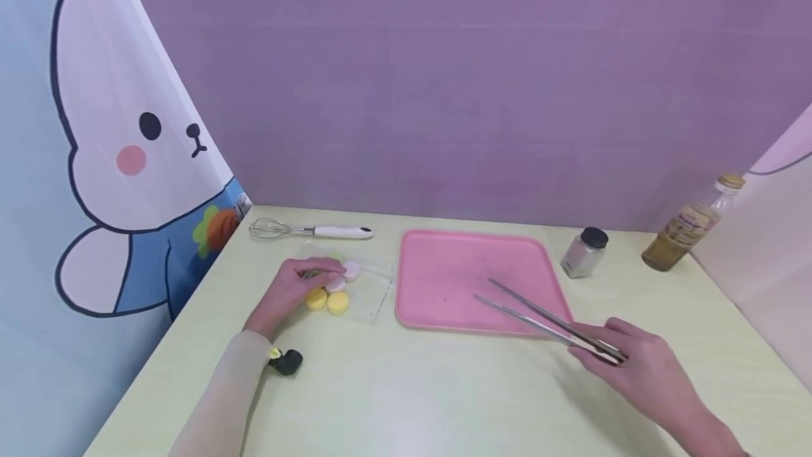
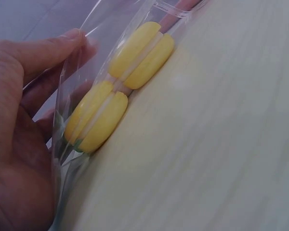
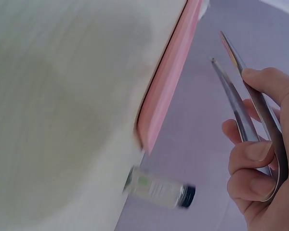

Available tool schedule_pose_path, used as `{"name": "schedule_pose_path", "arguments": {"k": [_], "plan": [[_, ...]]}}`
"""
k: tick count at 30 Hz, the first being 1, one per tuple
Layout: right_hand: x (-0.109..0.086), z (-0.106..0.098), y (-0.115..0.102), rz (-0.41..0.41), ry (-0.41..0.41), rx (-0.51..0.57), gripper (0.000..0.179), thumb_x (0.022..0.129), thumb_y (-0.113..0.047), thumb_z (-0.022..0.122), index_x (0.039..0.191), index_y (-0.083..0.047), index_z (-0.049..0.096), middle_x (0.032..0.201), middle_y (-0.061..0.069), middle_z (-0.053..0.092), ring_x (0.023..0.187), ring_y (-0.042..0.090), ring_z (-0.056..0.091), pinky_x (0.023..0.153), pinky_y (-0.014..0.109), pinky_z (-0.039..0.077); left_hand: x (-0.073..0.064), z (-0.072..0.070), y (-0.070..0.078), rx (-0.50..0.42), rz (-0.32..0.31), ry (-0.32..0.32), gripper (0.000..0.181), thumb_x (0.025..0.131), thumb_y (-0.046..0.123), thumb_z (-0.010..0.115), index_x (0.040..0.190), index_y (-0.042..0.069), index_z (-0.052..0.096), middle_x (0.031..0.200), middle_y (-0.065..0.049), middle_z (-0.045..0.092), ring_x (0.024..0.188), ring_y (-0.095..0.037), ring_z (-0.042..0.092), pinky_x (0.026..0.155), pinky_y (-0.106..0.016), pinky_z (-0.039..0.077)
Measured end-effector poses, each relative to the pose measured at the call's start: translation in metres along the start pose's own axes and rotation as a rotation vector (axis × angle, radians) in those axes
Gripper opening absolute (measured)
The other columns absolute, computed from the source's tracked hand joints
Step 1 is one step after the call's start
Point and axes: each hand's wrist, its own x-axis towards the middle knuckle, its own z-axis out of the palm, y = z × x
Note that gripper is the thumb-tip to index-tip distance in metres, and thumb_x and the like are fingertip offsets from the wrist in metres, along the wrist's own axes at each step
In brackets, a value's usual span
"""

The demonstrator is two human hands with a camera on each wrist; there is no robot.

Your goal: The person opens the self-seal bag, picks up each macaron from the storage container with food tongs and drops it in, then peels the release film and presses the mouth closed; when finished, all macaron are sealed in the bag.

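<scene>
My left hand (image 1: pixel 290 290) lies over a clear plastic bag (image 1: pixel 373 293) of macarons on the table, pinching its film between thumb and fingers. Inside are yellow macarons (image 1: pixel 338 303), pale pink macarons (image 1: pixel 352 271) and a partly covered green one (image 1: pixel 333 257). Two yellow macarons (image 2: pixel 142 55) stand on edge behind the film in the left wrist view. My right hand (image 1: pixel 641 372) grips long metal tongs (image 1: pixel 539 309), their two tips apart with nothing between them. Those tips hang over the pink tray (image 1: pixel 444 259).
A whisk (image 1: pixel 342 232) with a white handle lies at the back left. Right of the tray stands a small jar (image 1: pixel 582 257) with a black lid, and farther right a bottle (image 1: pixel 688 228) of brownish liquid. A small black object (image 1: pixel 290 362) sits by my left wrist.
</scene>
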Motion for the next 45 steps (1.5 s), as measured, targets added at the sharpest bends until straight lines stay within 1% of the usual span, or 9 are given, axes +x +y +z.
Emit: {"name": "schedule_pose_path", "arguments": {"k": [6,12,18,24,27,31,34,39,45], "plan": [[-0.017,-0.022,0.015,0.058,-0.004,-0.046,0.045,0.061,-0.008,0.092,0.103,-0.020,0.081,0.069,-0.022,0.039,0.057,-0.014,0.028,0.048,0.010,0.026,0.001,0.001,-0.001,-0.001,0.003,0.000,0.019,0.093,0.021,0.076,0.110,0.017,0.079,0.121,0.000,0.072,0.125,-0.018,0.058,0.113,-0.046,0.036],[-0.033,-0.038,0.035,0.090,0.013,-0.107,0.045,0.059,-0.007,0.092,0.102,-0.016,0.081,0.069,-0.022,0.044,0.056,-0.013,0.032,0.047,0.012,0.029,0.001,0.001,-0.001,0.002,0.009,0.000,0.019,0.093,0.021,0.076,0.111,0.016,0.079,0.121,0.000,0.072,0.126,-0.019,0.057,0.113,-0.048,0.035],[-0.051,-0.051,0.056,0.215,0.009,-0.181,0.040,0.065,-0.015,0.093,0.103,-0.018,0.081,0.071,-0.021,0.050,0.054,-0.007,0.037,0.046,0.016,0.030,0.002,0.001,-0.002,0.008,0.019,-0.006,0.020,0.093,0.022,0.076,0.111,0.016,0.079,0.121,-0.001,0.072,0.125,-0.019,0.058,0.113,-0.048,0.035],[-0.067,-0.057,0.072,0.295,0.010,-0.234,0.036,0.067,-0.022,0.092,0.099,-0.009,0.080,0.067,-0.020,0.047,0.051,-0.005,0.034,0.043,0.020,0.027,0.002,0.001,-0.003,0.005,0.018,0.000,0.018,0.092,0.023,0.077,0.109,0.018,0.080,0.120,0.001,0.072,0.124,-0.017,0.058,0.112,-0.046,0.035],[-0.072,-0.058,0.080,0.328,-0.014,-0.263,0.035,0.070,-0.024,0.091,0.096,-0.005,0.079,0.064,-0.019,0.042,0.051,-0.004,0.031,0.042,0.021,0.025,0.001,0.001,-0.004,0.006,0.012,0.003,0.018,0.092,0.024,0.077,0.109,0.019,0.080,0.121,0.000,0.071,0.124,-0.017,0.058,0.113,-0.047,0.034],[-0.075,-0.060,0.088,0.394,-0.056,-0.288,0.033,0.075,-0.027,0.089,0.098,-0.004,0.079,0.064,-0.017,0.041,0.051,-0.003,0.030,0.041,0.024,0.026,0.001,0.001,-0.004,0.007,-0.006,0.003,0.019,0.092,0.024,0.077,0.110,0.019,0.080,0.124,-0.001,0.070,0.126,-0.018,0.057,0.114,-0.047,0.033],[-0.075,-0.060,0.093,0.408,-0.070,-0.288,0.033,0.077,-0.027,0.087,0.097,-0.003,0.079,0.064,-0.017,0.043,0.051,-0.002,0.030,0.042,0.026,0.027,0.000,0.000,-0.005,0.007,-0.009,0.003,0.019,0.092,0.024,0.077,0.109,0.019,0.080,0.124,-0.001,0.070,0.126,-0.018,0.057,0.114,-0.047,0.033],[-0.075,-0.060,0.105,0.388,-0.080,-0.292,0.031,0.078,-0.026,0.087,0.097,-0.002,0.078,0.064,-0.016,0.044,0.052,-0.003,0.032,0.042,0.027,0.029,0.001,0.001,-0.007,0.002,0.014,-0.003,0.020,0.092,0.025,0.077,0.110,0.017,0.079,0.122,-0.001,0.071,0.124,-0.018,0.058,0.112,-0.047,0.034],[-0.072,-0.064,0.117,0.394,-0.166,-0.319,0.035,0.084,-0.028,0.082,0.104,-0.001,0.076,0.067,-0.004,0.053,0.053,0.003,0.032,0.044,0.029,0.029,0.002,0.002,-0.005,0.006,0.026,0.002,0.020,0.092,0.026,0.077,0.110,0.017,0.080,0.119,0.000,0.072,0.123,-0.019,0.059,0.111,-0.047,0.035]]}}
